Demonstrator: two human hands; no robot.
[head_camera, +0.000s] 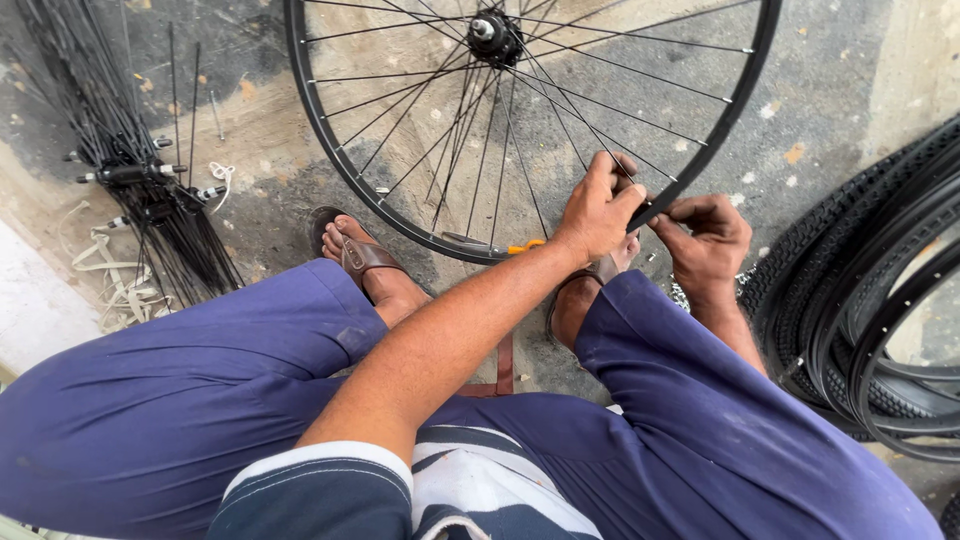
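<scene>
A black bicycle wheel rim with thin steel spokes and a hub stands on the concrete floor in front of me. My left hand reaches across and grips the rim's lower right edge, thumb over the top. My right hand is just to the right of it, with its fingertips pinched on the same stretch of rim. Anything small between those fingers is too small to make out. A tool with an orange handle lies by the rim's lowest part, between my sandalled feet.
A bundle of loose black spokes and hubs lies at the left, with white strips beside it. Several black tyres and rims are stacked at the right. My blue-trousered knees fill the foreground.
</scene>
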